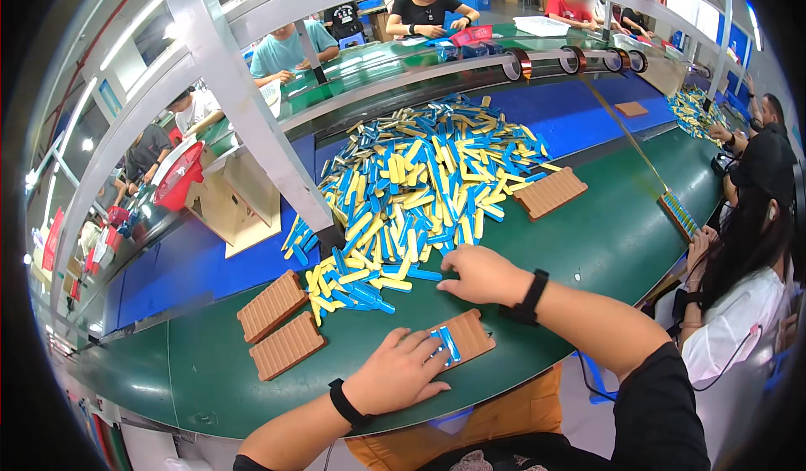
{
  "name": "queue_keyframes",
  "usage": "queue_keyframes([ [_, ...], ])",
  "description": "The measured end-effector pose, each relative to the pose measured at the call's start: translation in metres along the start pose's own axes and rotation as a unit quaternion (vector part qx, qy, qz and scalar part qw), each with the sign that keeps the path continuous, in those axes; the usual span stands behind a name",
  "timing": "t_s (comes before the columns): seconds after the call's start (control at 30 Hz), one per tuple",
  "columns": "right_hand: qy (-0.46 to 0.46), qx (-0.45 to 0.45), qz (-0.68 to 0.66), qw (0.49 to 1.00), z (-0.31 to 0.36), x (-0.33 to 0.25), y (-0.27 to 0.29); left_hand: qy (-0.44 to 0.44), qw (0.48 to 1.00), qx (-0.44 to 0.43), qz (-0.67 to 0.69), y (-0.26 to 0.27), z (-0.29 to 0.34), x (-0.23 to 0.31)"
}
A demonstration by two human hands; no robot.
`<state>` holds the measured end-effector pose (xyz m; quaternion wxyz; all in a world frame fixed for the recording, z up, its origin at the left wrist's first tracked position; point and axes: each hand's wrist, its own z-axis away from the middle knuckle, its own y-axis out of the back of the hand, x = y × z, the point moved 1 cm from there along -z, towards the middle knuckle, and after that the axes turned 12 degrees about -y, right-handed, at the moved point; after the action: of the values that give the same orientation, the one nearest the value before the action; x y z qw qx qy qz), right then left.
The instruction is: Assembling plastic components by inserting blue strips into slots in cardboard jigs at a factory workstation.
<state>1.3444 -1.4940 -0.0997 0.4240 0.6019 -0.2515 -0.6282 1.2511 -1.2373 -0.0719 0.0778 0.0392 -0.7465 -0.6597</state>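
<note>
A large heap of small flat strips (420, 169) with rounded ends, blue and yellow like little nail files, lies on the green table. At its near edge, my right hand (485, 275) has its thumb and forefinger apart, close around the tip of a blue strip (425, 274). My left hand (395, 374) rests with fingers stretched over a brown grooved tray (472, 340), covering its left part. Beside the fingertips, a few blue strips (447, 345) sit in that tray. Both wrists wear black bands.
Two brown grooved trays (288, 346) lie left of my left hand, another tray (550, 192) right of the heap. A metal post (260, 110) rises at the heap's left. At right, a co-worker (739, 278) holds a filled tray (678, 214). Tape rolls (516, 65) hang on the far rail.
</note>
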Motion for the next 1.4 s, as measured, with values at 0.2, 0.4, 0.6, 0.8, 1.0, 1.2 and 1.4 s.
queue_keyframes([
  [0.2,0.015,0.003,0.063,0.998,-0.044,-0.007,-0.017,0.006,0.999,0.020,0.035,0.001,-0.001,0.003],
  [0.4,-0.009,0.008,-0.043,0.999,0.008,-0.010,0.005,0.006,1.000,-0.001,0.022,-0.003,0.004,0.001],
  [0.6,0.061,0.008,-0.152,0.987,0.113,-0.007,-0.006,0.018,0.999,0.008,0.037,-0.004,0.005,-0.001],
  [0.8,0.137,-0.023,-0.042,0.989,0.126,-0.005,-0.027,0.074,0.994,0.031,0.068,0.015,0.030,0.005],
  [1.0,0.207,0.006,0.080,0.975,0.132,-0.004,-0.014,0.219,0.961,0.063,0.159,0.025,0.086,0.022],
  [1.2,0.269,0.041,0.234,0.933,0.138,-0.008,-0.018,0.274,0.939,0.104,0.181,-0.006,0.106,0.032],
  [1.4,0.275,0.051,0.152,0.948,0.119,-0.018,-0.011,0.272,0.938,0.078,0.201,-0.008,0.098,0.017],
])
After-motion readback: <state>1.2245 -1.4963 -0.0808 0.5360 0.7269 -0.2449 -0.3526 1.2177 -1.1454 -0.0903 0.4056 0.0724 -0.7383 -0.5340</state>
